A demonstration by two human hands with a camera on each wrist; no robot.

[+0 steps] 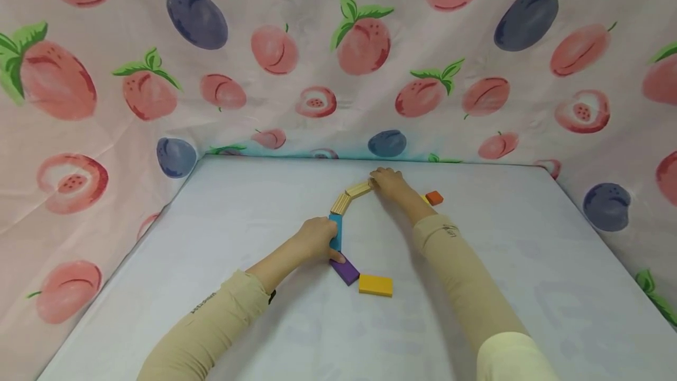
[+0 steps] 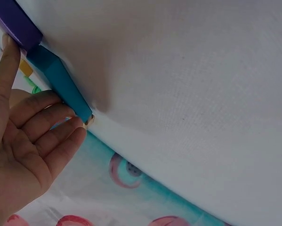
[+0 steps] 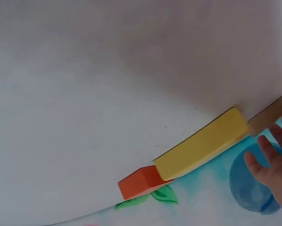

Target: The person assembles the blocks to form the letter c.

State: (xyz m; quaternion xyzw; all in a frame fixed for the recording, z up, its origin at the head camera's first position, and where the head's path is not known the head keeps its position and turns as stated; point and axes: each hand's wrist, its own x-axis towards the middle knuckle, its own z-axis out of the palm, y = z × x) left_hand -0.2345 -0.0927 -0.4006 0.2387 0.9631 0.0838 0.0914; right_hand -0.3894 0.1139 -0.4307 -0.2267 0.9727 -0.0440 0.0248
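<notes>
Taking 12 o'clock as straight ahead in the head view, we saw a fruit-print cloth [image 1: 317, 63] rise beyond the white tabletop [image 1: 238, 204] at 12 and slope along its edges at 9 and 3. The right forearm [image 1: 416, 206] stood in the way, hiding most of a far yellow block [image 3: 202, 146], with an orange block [image 1: 434, 197] touching its 3 o'clock end. The curved row had its open side toward 3, between the two arms. Our left hand [image 1: 315, 239], fingers extended and slightly bent, touched a blue block [image 1: 337, 234], its thumb resting on a purple block [image 1: 346, 271] at 5 o'clock; a near yellow block [image 1: 376, 285] lay at 4 from the purple. Two ribbed wooden blocks [image 1: 358, 189] curved from the blue one toward 1. There our right hand [image 1: 389, 184] reached a brown block [image 3: 268, 117], fingers loosely spread; whether it pinched, we could not tell.
</notes>
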